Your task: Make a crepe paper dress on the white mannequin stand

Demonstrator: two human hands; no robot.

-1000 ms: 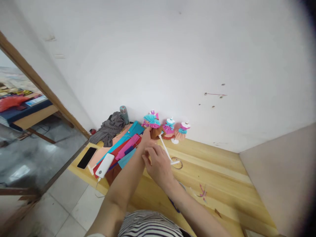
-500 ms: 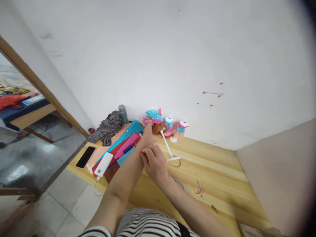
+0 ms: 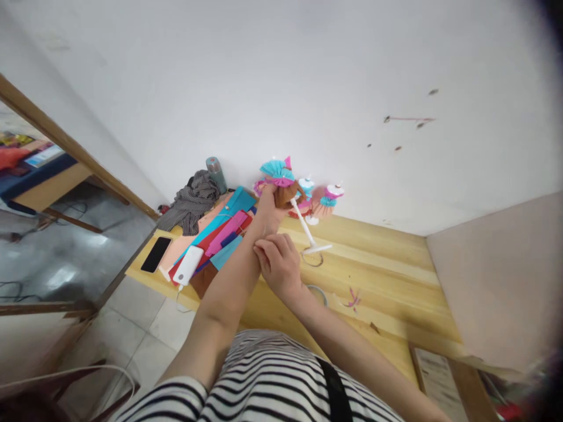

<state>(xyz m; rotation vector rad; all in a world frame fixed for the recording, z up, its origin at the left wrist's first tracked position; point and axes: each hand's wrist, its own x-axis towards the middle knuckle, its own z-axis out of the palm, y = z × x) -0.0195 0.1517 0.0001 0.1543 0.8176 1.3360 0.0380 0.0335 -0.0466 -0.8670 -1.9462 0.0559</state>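
Observation:
My left hand (image 3: 268, 210) is stretched toward the wall and closed round a paper-dress figure (image 3: 280, 180) with teal and pink ruffles and a brown skirt, tilted on a white stick stand (image 3: 310, 239). My right hand (image 3: 278, 265) rests with curled fingers on my left forearm near the wrist; nothing visible shows in it. Two more paper-dress figures (image 3: 328, 204) stand upright by the wall just right of the held one. Coloured paper sheets (image 3: 222, 237) lie left of my left hand on the wooden table (image 3: 387, 264).
A white power bank (image 3: 189, 265) and a black phone (image 3: 155, 254) lie at the table's left end. A striped cloth (image 3: 191, 200) and a grey bottle (image 3: 215, 172) sit by the wall. Paper scraps (image 3: 352, 300) and a tape ring (image 3: 317, 293) lie near my right arm.
My left hand has lifted the figure a little toward the wall. My right hand slid back from near the stick onto my left forearm. The camera tilted down.

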